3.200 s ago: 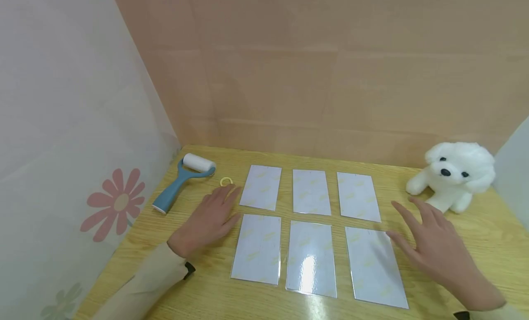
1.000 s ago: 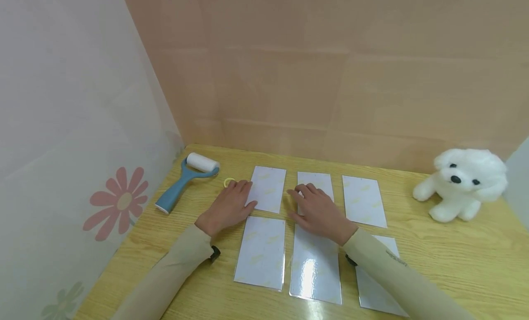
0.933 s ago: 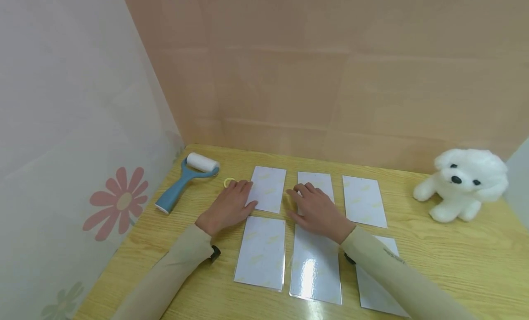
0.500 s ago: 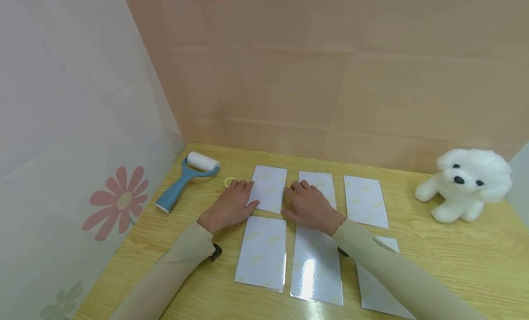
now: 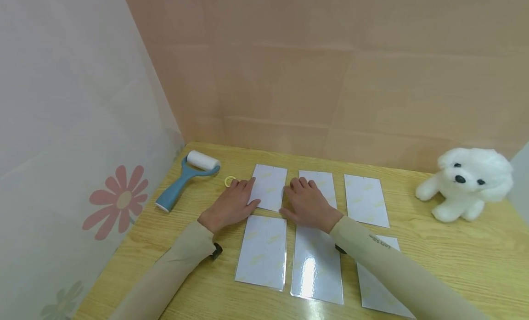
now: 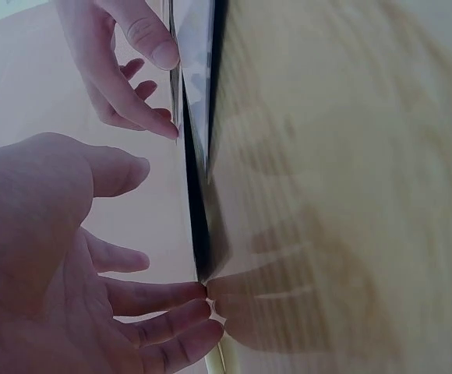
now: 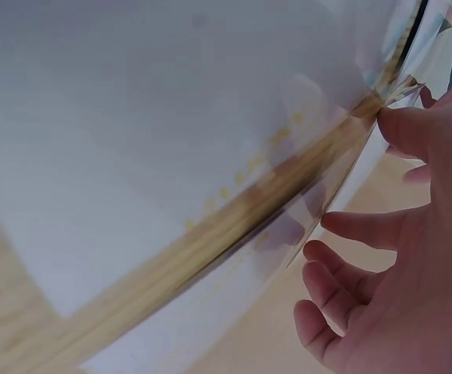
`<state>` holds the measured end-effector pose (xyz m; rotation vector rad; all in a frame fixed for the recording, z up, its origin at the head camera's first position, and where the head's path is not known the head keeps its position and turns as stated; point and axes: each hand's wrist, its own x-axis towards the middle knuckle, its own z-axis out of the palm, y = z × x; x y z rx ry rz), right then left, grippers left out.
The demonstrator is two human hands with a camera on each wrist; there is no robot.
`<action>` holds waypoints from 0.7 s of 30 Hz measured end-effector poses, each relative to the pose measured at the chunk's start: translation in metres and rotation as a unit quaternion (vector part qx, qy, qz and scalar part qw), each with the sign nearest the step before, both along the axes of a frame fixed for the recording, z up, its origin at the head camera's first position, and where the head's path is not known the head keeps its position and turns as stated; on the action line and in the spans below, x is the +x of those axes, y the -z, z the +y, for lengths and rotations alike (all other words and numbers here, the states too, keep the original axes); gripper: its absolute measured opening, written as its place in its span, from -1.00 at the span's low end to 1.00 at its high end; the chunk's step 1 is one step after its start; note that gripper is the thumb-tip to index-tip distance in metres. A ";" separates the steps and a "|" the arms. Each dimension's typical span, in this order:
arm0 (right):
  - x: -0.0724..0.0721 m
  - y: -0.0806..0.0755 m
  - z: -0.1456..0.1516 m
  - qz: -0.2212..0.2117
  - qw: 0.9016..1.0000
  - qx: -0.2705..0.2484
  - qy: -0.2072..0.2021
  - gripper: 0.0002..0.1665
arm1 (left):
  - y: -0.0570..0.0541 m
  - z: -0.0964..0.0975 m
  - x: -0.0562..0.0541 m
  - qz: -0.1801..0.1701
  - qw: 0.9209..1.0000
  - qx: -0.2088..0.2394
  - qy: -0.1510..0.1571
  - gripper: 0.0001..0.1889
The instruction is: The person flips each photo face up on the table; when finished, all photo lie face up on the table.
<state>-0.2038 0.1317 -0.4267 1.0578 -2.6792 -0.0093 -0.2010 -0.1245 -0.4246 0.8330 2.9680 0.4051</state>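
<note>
Thin white rectangular panels with glossy faces and faint yellow marks lie in two rows. At the back-left panel (image 5: 270,187), my left hand (image 5: 229,205) rests along its left edge, fingers loosely spread. My right hand (image 5: 312,205) touches its right edge with thumb and fingertips, covering part of the back-middle panel (image 5: 326,187). In the left wrist view, the left hand (image 6: 47,226) has fingertips against a thin edge, the right hand (image 6: 121,70) farther along it. The right wrist view shows the right hand's thumb (image 7: 405,128) and index fingertip on a panel edge, apart from each other.
A blue-handled lint roller (image 5: 175,189) and a small yellow ring (image 5: 227,180) lie left. A white plush dog (image 5: 467,182) sits right. Other panels include the back-right panel (image 5: 365,200) and front-left panel (image 5: 262,251). Walls border the wooden table (image 5: 454,265).
Since the earliest frame, both hands have moved to the back-left panel, the right hand from the far right. In the last second the right hand shifted slightly left; the left stayed nearly still.
</note>
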 end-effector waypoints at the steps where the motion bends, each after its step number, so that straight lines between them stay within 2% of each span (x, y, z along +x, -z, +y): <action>1: 0.000 0.000 0.000 0.006 1.000 -0.001 -0.002 -0.36 | 0.000 0.000 0.000 0.000 1.000 0.002 0.000 -0.31; 9: -0.003 0.000 0.000 0.009 1.000 -0.002 -0.003 -0.38 | -0.004 0.000 0.000 -0.016 0.999 0.026 -0.011 -0.29; 15: -0.001 0.000 0.001 -0.013 1.000 0.000 0.002 -0.39 | -0.012 0.001 0.002 -0.007 0.998 0.058 -0.008 -0.32; 19: -0.001 -0.001 0.001 -0.049 0.999 -0.013 0.004 -0.41 | -0.018 0.003 0.002 -0.007 0.996 0.088 -0.012 -0.35; 21: -0.001 -0.003 0.001 -0.085 0.996 -0.033 0.005 -0.42 | -0.021 0.004 0.002 -0.012 0.994 0.111 -0.016 -0.36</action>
